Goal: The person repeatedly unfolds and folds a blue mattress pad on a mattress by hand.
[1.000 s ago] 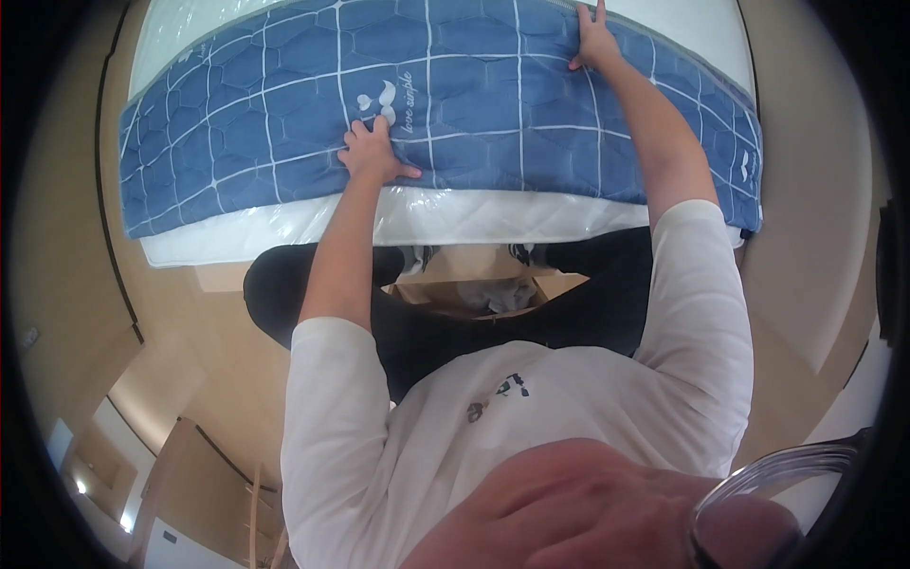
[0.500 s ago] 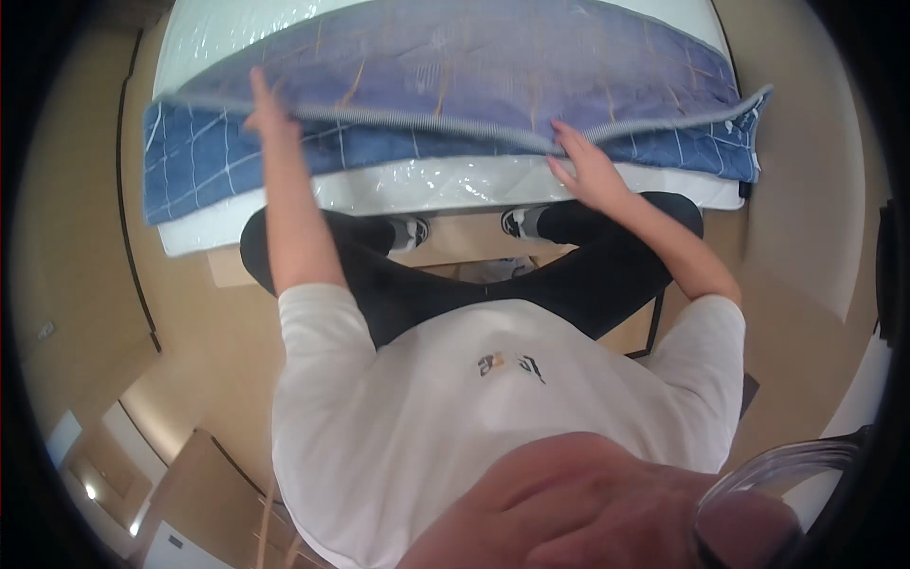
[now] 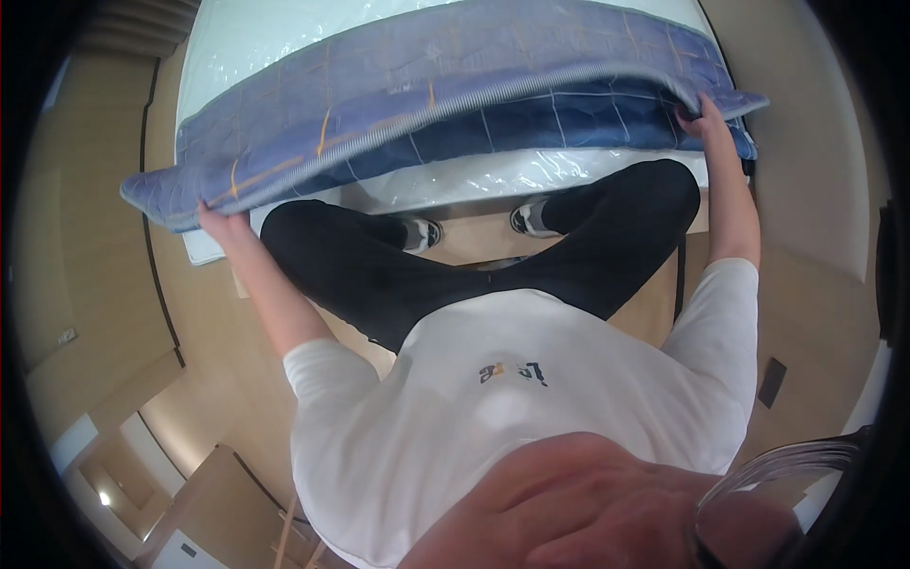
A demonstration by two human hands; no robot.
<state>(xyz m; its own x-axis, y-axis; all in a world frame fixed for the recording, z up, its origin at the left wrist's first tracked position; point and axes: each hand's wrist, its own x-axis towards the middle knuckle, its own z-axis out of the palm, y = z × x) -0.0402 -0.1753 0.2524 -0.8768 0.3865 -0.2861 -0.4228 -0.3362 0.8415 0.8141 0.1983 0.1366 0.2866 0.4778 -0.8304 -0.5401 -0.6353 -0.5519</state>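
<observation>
A quilted mattress pad (image 3: 398, 114) lies folded across the bed. Its upper layer is faded purple with orange lines and a striped bound edge; the layer below is dark blue with a white grid. At the left part of the near edge, my left hand (image 3: 224, 224) is closed on the border. My right hand (image 3: 703, 119) grips the edge near the right corner, its fingers partly under the fabric. Between my hands the edge bows upward, apart from the blue layer. Underneath is a white mattress (image 3: 455, 185) in shiny clear plastic.
My black-trousered knees (image 3: 626, 218) are spread at the foot of the bed, with my shoes (image 3: 531, 218) close to its base. A beige wall panel (image 3: 806, 142) rises along the bed's right side. Wooden cabinet panels (image 3: 90, 228) stand at the left.
My left hand has moved left and nearer to take hold of the pad's edge. My right hand has gone right to the corner. The upper layer's left end now covers the blue one.
</observation>
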